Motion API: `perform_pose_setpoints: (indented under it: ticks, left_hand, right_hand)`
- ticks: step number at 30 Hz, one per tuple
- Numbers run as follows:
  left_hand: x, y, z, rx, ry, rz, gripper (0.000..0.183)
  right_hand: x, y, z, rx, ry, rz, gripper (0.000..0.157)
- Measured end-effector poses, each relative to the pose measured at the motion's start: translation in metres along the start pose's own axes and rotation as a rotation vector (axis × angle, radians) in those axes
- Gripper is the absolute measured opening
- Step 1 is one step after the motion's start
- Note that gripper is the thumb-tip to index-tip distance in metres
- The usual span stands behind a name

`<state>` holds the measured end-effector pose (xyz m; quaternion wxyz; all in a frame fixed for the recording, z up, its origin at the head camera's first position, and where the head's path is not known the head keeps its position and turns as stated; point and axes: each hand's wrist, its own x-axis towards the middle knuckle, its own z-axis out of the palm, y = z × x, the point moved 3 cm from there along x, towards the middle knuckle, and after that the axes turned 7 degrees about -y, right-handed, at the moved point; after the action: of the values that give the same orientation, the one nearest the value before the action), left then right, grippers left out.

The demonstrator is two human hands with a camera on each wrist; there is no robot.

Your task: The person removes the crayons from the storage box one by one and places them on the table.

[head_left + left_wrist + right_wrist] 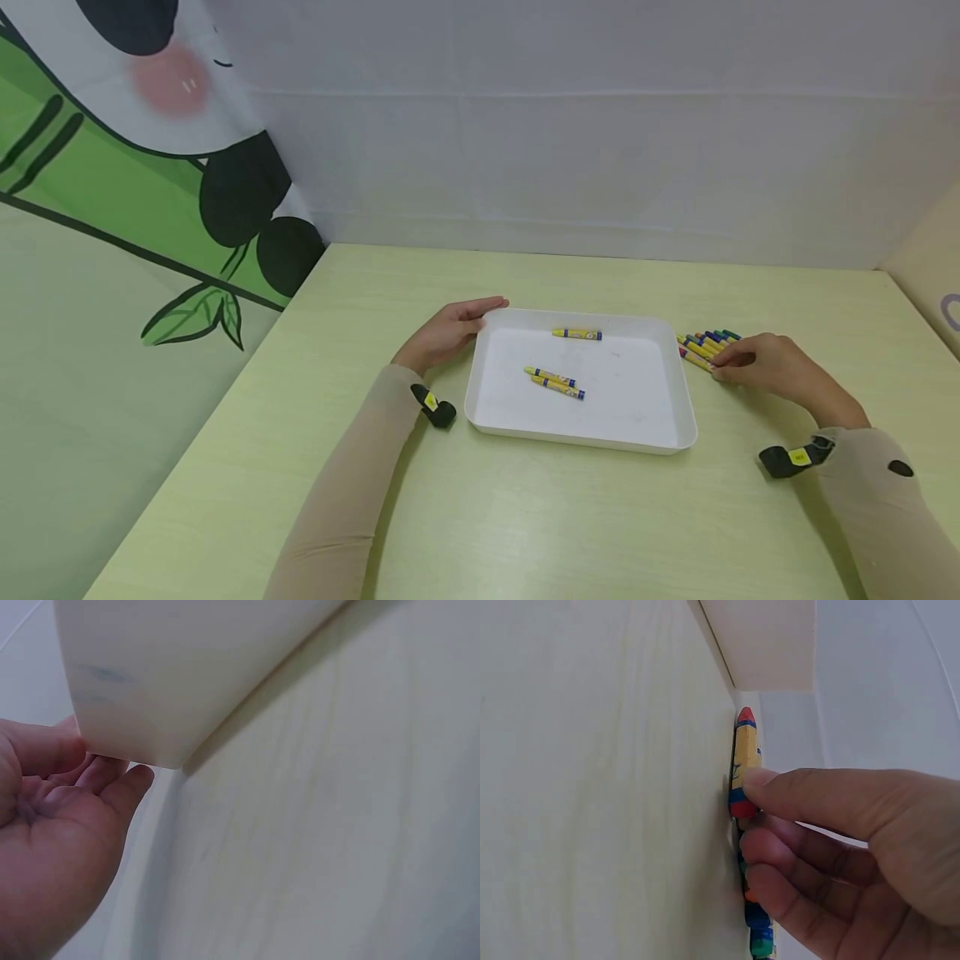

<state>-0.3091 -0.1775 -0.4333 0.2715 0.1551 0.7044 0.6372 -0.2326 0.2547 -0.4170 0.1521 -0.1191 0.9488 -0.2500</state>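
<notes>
A white tray rests on the table with three yellow-wrapped crayons in it: one crayon near the far wall and a pair of crayons side by side around the middle. My left hand holds the tray's far left corner; in the left wrist view its thumb lies at the tray's edge, with the other fingers around the corner. Right of the tray, my right hand pinches a red crayon at its blunt end, its red tip pointing toward the tray.
Beyond the red crayon, several more crayons lie in a row on the pale wooden table, close to the tray's right wall. A white cloth backdrop rises behind the table, and a printed panda panel stands at the left.
</notes>
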Motion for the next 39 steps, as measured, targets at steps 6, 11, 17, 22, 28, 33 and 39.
perform_pose_setpoints:
  ticks: [6,11,17,22,28,33,39]
  left_hand:
    - [-0.001,0.001,0.000,0.009,0.001,0.001,0.048]
    - [-0.001,0.002,0.000,0.006,-0.006,0.005,0.049]
    - [0.000,0.001,0.000,0.009,0.000,0.006,0.048]
    - [0.000,0.000,0.000,0.019,0.003,0.011,0.048]
    - [0.001,0.001,0.001,0.018,0.004,0.012,0.048]
    - [0.002,0.001,0.001,0.009,0.005,0.016,0.048]
    - [0.004,0.000,0.000,-0.002,0.001,0.006,0.048]
  right_hand:
    - [-0.004,-0.005,-0.005,-0.018,0.033,-0.029,0.019]
    - [-0.004,-0.008,-0.012,-0.023,0.047,-0.049,0.024]
    - [-0.003,-0.023,-0.020,-0.015,0.063,-0.053,0.028]
    - [-0.003,-0.039,-0.025,0.013,0.030,-0.053,0.031]
    - [0.005,-0.058,-0.031,0.030,0.005,-0.074,0.035]
    - [0.017,-0.070,-0.033,0.002,0.014,-0.123,0.032]
    - [0.035,-0.084,-0.028,-0.008,-0.015,-0.169,0.027]
